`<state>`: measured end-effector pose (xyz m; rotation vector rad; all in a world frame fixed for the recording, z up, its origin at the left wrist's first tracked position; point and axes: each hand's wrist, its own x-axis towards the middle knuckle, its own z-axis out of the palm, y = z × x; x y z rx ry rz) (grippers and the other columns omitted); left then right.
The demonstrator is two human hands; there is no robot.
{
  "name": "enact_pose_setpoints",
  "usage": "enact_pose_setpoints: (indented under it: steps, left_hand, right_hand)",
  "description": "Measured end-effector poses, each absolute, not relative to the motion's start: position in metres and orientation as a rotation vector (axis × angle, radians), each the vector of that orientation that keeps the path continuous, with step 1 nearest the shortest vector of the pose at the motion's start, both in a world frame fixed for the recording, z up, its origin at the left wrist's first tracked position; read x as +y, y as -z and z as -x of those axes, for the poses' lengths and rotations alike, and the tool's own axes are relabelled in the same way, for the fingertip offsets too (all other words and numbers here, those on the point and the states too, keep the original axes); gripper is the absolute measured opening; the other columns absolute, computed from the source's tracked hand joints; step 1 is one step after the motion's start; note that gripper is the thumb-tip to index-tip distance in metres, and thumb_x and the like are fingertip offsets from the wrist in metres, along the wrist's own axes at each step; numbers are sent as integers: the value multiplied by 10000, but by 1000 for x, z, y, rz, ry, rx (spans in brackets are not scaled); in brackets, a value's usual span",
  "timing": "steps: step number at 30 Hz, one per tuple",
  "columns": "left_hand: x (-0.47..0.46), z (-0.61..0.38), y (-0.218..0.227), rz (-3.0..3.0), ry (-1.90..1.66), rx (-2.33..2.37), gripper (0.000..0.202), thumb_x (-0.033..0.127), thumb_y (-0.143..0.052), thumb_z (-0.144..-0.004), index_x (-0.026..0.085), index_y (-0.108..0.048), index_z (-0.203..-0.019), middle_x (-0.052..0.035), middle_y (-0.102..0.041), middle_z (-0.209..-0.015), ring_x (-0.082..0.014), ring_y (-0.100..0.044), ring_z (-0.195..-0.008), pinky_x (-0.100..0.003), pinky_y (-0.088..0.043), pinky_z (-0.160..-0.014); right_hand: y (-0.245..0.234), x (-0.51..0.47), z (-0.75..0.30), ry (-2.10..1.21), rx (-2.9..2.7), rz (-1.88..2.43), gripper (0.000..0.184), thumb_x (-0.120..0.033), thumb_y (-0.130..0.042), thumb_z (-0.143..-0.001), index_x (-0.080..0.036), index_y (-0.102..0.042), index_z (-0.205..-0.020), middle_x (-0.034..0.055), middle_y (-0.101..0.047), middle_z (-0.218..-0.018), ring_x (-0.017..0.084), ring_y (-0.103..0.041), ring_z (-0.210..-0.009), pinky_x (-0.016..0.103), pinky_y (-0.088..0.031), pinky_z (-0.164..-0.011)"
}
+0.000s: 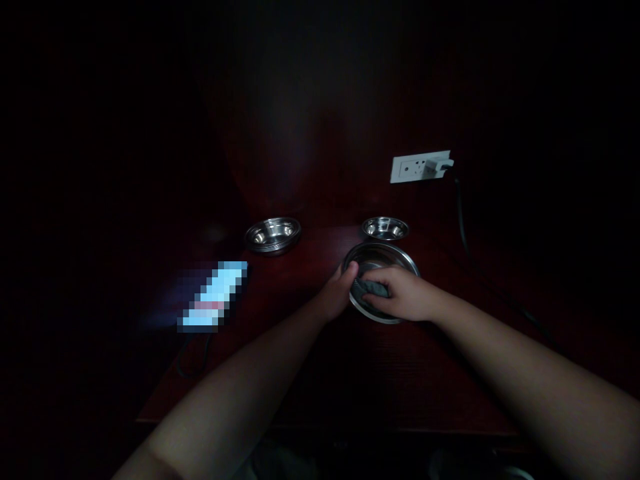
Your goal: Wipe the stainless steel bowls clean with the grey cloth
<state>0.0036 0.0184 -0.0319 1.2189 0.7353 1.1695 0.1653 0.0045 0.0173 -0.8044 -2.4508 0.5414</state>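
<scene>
A steel bowl (387, 257) is tilted toward me on a dark red table (310, 373). My left hand (337, 290) grips the bowl's left rim, thumb over the edge. My right hand (407, 293) is closed on a grey cloth (373, 288) pressed inside the bowl. The room is very dark.
A stack of steel bowls (273, 235) sits at the back left, another steel bowl (385, 228) just behind the held one. A lit phone (214, 297) with a cable lies at the left. A white wall socket (419, 167) holds a plug; its black cord (463, 227) runs down the right.
</scene>
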Motion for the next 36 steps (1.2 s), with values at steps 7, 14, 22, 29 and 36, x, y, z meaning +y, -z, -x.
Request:
enact_pose_setpoints:
  steps: [7,14,22,29,36]
  left_hand:
    - [16,-5,27,-1230,-1143,718,595,563,-534,-829,133,-548,-1241,-128,-523,-1376,-303,-420,-1320,-419,-318,-1103]
    - [16,-7,27,-1186,-1143,647,584,538,-560,-825,138,-549,-1250,-127,-537,-1365,-302,-430,-1315,-424,-328,-1097]
    - [16,-6,28,-1167,-1141,655,584,534,-584,-811,149,-557,-1250,-120,-534,-1370,-299,-435,-1310,-426,-317,-1101]
    - [16,-6,27,-1182,-1147,647,570,531,-572,-821,150,-553,-1245,-124,-552,-1349,-297,-464,-1283,-426,-340,-1077]
    - [19,-6,30,-1190,-1145,658,581,526,-572,-823,138,-544,-1255,-133,-522,-1379,-301,-446,-1298,-426,-331,-1086]
  right_hand:
    - [-15,6,-166,-576,-2456,797,60,-165,-558,-791,-171,-557,-731,1,-546,-712,134,-496,-682,283,-385,-681]
    - [-14,7,-166,-584,-2460,781,44,-165,-561,-799,-172,-558,-756,19,-569,-771,147,-512,-732,291,-399,-708]
    - [-14,7,-165,-529,-2469,780,42,-173,-564,-812,-169,-564,-770,30,-577,-793,155,-516,-762,303,-400,-739]
    - [-15,7,-165,-535,-2466,769,32,-164,-565,-805,-166,-573,-773,32,-577,-796,155,-514,-759,306,-404,-728]
    - [-15,7,-165,-566,-2460,765,26,-157,-555,-804,-166,-578,-795,29,-583,-802,153,-527,-759,304,-413,-732]
